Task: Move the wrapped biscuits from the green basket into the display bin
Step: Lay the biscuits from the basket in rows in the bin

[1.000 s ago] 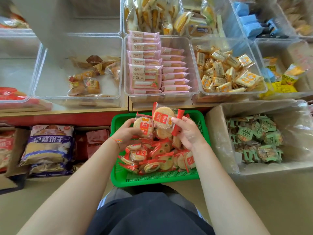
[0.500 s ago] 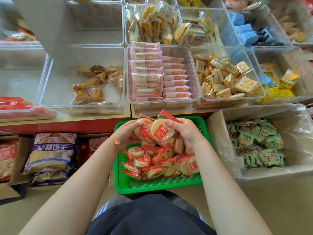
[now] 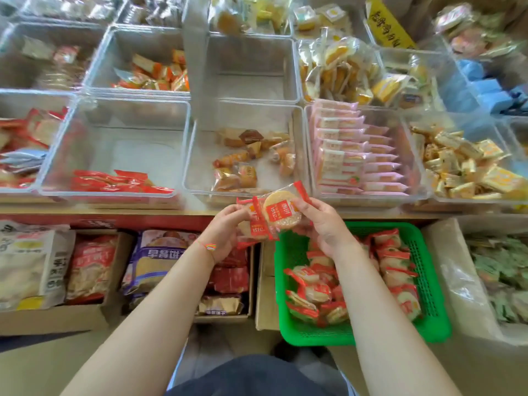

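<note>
Both hands pinch a small bunch of wrapped biscuits [image 3: 268, 217] (red-and-clear packets) between them: left hand [image 3: 224, 234] closed on its left edge, right hand [image 3: 323, 224] on its right, above the green basket [image 3: 428, 284], near the shelf edge.

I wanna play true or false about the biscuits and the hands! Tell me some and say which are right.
1. Both hands, left hand and right hand, hold wrapped biscuits. True.
2. The green basket is empty. False: many red-wrapped biscuits lie in it.
3. The held biscuits are above the basket. False: they are up by the clear bins' front edge, left of the basket.
4. The clear bin at left has red packets along its front. True.
</note>
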{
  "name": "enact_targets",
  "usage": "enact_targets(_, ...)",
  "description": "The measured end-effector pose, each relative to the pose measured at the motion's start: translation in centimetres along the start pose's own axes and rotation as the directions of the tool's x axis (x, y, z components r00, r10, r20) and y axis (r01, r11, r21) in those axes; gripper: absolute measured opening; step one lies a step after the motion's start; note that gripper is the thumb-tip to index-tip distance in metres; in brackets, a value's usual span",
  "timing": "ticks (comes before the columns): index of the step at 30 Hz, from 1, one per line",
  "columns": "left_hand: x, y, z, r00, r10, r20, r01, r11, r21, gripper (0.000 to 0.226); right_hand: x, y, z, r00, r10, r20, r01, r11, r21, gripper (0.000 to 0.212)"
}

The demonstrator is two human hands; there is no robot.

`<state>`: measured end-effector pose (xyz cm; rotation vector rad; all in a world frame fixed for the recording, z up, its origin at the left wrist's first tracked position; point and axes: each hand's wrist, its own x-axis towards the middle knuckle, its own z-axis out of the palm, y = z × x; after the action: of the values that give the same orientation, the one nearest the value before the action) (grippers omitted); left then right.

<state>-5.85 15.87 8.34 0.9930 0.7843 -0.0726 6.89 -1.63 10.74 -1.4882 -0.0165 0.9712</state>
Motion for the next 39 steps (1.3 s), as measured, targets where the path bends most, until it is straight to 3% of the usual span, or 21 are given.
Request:
enact_targets(4, -1.5, 5.5, -11.8, 0.993, 0.109, -0.039, -0.108, 0.994, 0.023, 0.023, 2.8, 0.1, 13.0, 1.0, 0.012, 0.027, -0.014, 0.996, 0.089, 0.015)
enact_targets(7, -2.3, 9.3, -21.0, 0.953, 0.221, -0.205, -0.213, 0.975, 0.064, 0.021, 4.7, 0.8, 23.0, 1.0, 0.028, -0.01, -0.027, 0.994, 0.104, 0.014)
enact_targets(9, -2.5, 11.2, -25.7, 0.893, 0.307, -0.329, -0.278, 0.951, 0.133, 0.028, 6.1, 1.2, 27.4, 0.992, -0.066, -0.111, 0.065, 0.998, -0.014, 0.03)
enact_targets(11, -2.3, 12.5, -28.9, 0.836, 0.382, -0.395, -0.313, 0.922, 0.229, 0.033, 7.0, 0.6, 30.3, 0.954, -0.238, -0.184, 0.188, 0.949, -0.254, 0.031)
enact_targets(13, -2.2, 13.6, -30.4, 0.813, 0.42, -0.404, -0.309, 0.898, 0.312, 0.036, 8.0, -0.5, 31.8, 0.88, -0.44, -0.18, 0.273, 0.779, -0.565, 0.03)
enact_targets(16, -1.6, 14.3, -31.4, 0.814, 0.449, -0.37, -0.307, 0.872, 0.382, 0.044, 9.6, -1.4, 33.4, 0.809, -0.587, -0.001, 0.272, 0.377, -0.885, 0.029)
enact_targets(19, -0.6, 13.9, -32.0, 0.815, 0.468, -0.341, -0.322, 0.856, 0.405, 0.036, 11.8, -0.6, 34.8, 0.877, -0.465, 0.123, 0.132, -0.014, -0.991, 0.037)
enact_targets(21, -0.3, 13.8, -32.3, 0.821, 0.471, -0.324, -0.324, 0.85, 0.414, 0.033, 12.9, -0.1, 35.7, 0.912, -0.382, 0.15, 0.094, -0.163, -0.982, 0.04)
enact_targets(23, 0.1, 14.0, -32.8, 0.831, 0.465, -0.306, -0.32, 0.849, 0.42, 0.032, 13.9, 0.6, 36.4, 0.937, -0.316, 0.148, 0.078, -0.223, -0.972, 0.037)
enact_targets(26, 1.0, 14.1, -33.7, 0.854, 0.44, -0.276, -0.296, 0.849, 0.437, 0.031, 15.4, 2.1, 36.9, 0.988, -0.144, 0.061, 0.031, -0.198, -0.98, 0.031)
enact_targets(29, 1.5, 14.1, -33.7, 0.872, 0.423, -0.247, -0.273, 0.838, 0.473, 0.027, 16.4, 2.5, 36.8, 0.999, 0.034, -0.038, -0.037, -0.046, -0.998, 0.034)
enact_targets(32, 1.8, 14.3, -32.9, 0.872, 0.426, -0.243, -0.275, 0.835, 0.478, 0.026, 16.4, 1.3, 36.5, 0.993, -0.104, -0.056, -0.029, 0.242, -0.97, 0.043)
enact_targets(35, 2.4, 14.5, -32.1, 0.879, 0.414, -0.239, -0.283, 0.853, 0.438, 0.025, 14.9, -0.9, 37.2, 0.942, -0.333, 0.03, 0.186, 0.448, -0.875, 0.052)
enact_targets(37, 2.9, 14.7, -31.5, 0.888, 0.412, -0.206, -0.297, 0.854, 0.427, 0.026, 14.1, -2.1, 38.0, 0.91, -0.37, 0.186, 0.347, 0.435, -0.831, 0.061)
enact_targets(39, 3.6, 15.0, -30.7, 0.893, 0.428, -0.143, -0.319, 0.823, 0.47, 0.027, 14.6, -2.5, 38.3, 0.876, -0.39, 0.284, 0.426, 0.348, -0.835, 0.05)
